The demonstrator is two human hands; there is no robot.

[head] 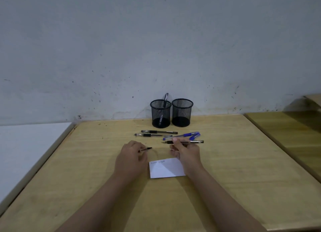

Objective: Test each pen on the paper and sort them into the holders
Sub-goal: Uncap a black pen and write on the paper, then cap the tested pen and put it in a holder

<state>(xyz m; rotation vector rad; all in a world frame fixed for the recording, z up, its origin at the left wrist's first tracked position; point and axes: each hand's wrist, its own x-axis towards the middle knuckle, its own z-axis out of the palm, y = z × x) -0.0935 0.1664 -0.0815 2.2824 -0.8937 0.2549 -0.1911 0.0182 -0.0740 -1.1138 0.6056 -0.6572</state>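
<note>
Nearest to us, the paper [166,168] lies flat on the wooden table [243,171], between the two wrists and partly under the right one; faint test marks sit along its far edge. Just beyond it, our right hand [186,152] grasps an uncapped black pen [188,142] between thumb and fingers, the barrel lying crosswise with its tip pointing toward the left hand. We judge the tip is bared so that it can be drawn across the paper directly below the hand. Our left hand [132,154] pinches the pen cap [146,149], which projects toward the right hand; keeping the cap in hand presumably lets us close the pen once it is tested.

Just past the right fingertips lie two blue pens [189,135], close together and overlapping. Beyond the gap between the hands, two black pens [156,133] lie roughly parallel. We take these four as untested.

Farthest from the hands, against the wall [156,40], stand two mesh holders side by side. The left holder [160,116] contains one pen [164,106], leaning; the right holder [182,115] appears to hold none. Sorting has therefore barely begun.
</note>
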